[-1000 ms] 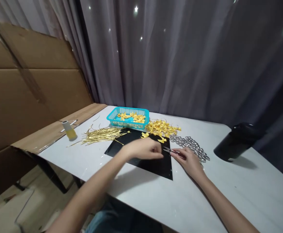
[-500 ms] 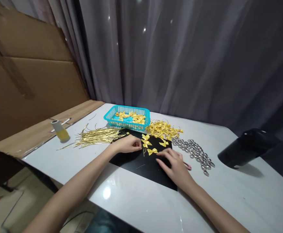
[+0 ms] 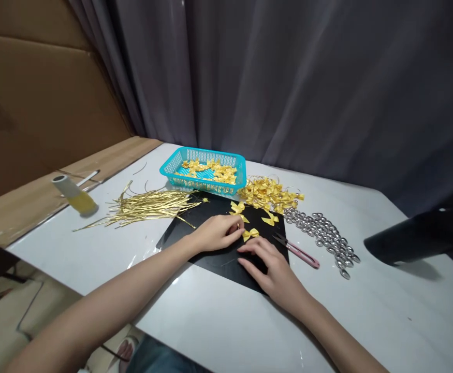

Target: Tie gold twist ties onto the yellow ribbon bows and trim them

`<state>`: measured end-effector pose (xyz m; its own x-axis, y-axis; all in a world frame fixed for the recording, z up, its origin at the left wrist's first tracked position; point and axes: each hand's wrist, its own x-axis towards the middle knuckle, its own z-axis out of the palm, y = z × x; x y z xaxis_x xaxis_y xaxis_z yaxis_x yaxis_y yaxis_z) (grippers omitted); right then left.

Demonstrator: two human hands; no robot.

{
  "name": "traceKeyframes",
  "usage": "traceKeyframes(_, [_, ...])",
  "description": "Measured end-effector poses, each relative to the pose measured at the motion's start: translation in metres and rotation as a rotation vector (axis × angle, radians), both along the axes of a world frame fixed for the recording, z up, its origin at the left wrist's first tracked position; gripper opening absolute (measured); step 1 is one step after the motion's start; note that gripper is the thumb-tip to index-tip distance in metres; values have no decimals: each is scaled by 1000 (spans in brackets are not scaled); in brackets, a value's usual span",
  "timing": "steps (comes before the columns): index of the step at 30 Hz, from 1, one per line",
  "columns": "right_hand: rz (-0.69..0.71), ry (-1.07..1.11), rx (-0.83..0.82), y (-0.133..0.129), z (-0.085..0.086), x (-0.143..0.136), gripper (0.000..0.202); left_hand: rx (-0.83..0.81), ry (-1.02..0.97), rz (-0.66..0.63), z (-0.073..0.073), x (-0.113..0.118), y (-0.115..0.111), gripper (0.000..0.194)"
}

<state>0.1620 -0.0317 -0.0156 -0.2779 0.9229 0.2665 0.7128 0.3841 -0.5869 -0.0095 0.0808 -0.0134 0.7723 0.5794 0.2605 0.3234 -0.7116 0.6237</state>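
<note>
Over a black mat (image 3: pixel 210 259), my left hand (image 3: pixel 220 232) has its thumb and fingers pinched together beside the yellow bows; whatever is between the fingertips is too small to name. My right hand (image 3: pixel 267 261) is spread, thumb and fingers apart, just below a yellow bow (image 3: pixel 250 234). More bows lie on the mat, one (image 3: pixel 270 218) to the right and one (image 3: pixel 237 207) behind my left fingers. Pink-handled scissors (image 3: pixel 302 255) rest at the mat's right edge.
A blue basket (image 3: pixel 205 187) with yellow bows stands at the back, near a pile of bows (image 3: pixel 271 194). Gold strips (image 3: pixel 152 206) lie left, beside a bottle (image 3: pixel 76 197). Silver beads (image 3: pixel 327 235) and a black cylinder (image 3: pixel 408 238) are right.
The view has shifted a little. My left hand has moved right, closer to the bows and my right hand. My right hand has shifted left, and the scissors now show more fully.
</note>
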Motion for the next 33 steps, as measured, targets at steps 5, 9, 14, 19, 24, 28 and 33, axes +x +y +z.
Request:
traceKeyframes(5, [39,-173,-45,-6,9,-14,8,-4,-39,48,1,0,0,16])
traceKeyframes(9, [82,-329,-57,-10,21,-14,12,13,-28,26,3,-1,-3,14])
traceKeyframes(14, [112,-400,-138,-16,35,-6,12,29,10,-20,8,0,-6,16])
traceKeyframes(19, [103,-300,-253,-17,37,10,12,-39,250,-179,33,-10,-9,14])
traceKeyframes(24, [81,-215,-306,-17,35,17,13,-87,465,-231,54,-19,-12,10])
traceKeyframes(28, [72,-200,-350,-18,38,15,11,52,521,-217,57,-18,-19,10])
traceKeyframes(33, [59,-160,-373,-18,37,14,13,172,539,-194,58,-14,-31,11])
